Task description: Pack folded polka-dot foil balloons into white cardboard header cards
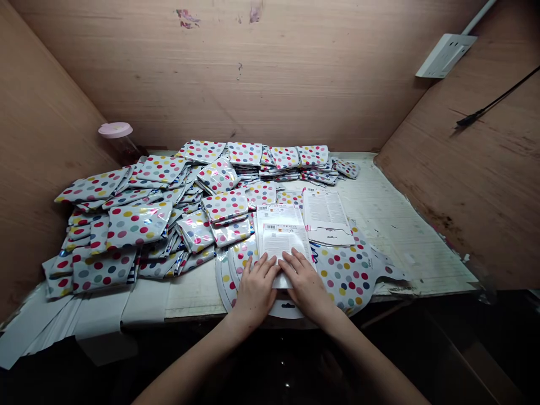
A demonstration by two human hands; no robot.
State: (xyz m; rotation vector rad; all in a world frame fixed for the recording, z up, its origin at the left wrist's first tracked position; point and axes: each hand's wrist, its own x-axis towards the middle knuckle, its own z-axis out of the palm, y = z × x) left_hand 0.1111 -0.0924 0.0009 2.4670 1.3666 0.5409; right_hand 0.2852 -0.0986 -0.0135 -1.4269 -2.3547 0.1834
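Note:
My left hand (257,286) and my right hand (306,284) lie side by side, fingers stretched flat over the lower part of a white printed card (280,239). A second printed card (276,214) shows just behind it. Under the hands, a white edge with a hang slot (288,306) sticks out toward me. Polka-dot plastic sheeting (346,275) spreads beneath the cards, with a rounded edge on the left. To the right of my hands rests a stack of printed cards (327,214) with a slotted flap.
Folded polka-dot packets (139,225) are heaped on the left, and more packets (278,157) are stacked along the back. White strips (101,309) hang over the front left edge. A pink-lidded cup (117,135) stands back left. A socket (447,55) and a cable (485,109) are on the right.

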